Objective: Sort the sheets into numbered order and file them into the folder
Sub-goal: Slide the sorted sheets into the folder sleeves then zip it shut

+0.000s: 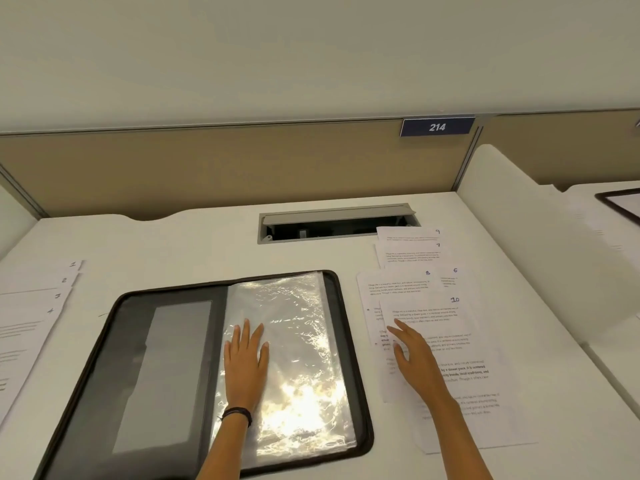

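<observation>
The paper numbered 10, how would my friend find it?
Find the open black folder on the white desk; a loose pile of sheets lies to its right. The top sheet, under the right hand, has a handwritten 10 in its top right corner; its neighbours show 6, 7, 8 and 9.

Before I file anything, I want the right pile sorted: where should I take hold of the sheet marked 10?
Likely its left edge, from the near left, where the right hand is. Sheet 10 lies flat atop the pile, so that edge is free: lift it, then pinch.
</observation>
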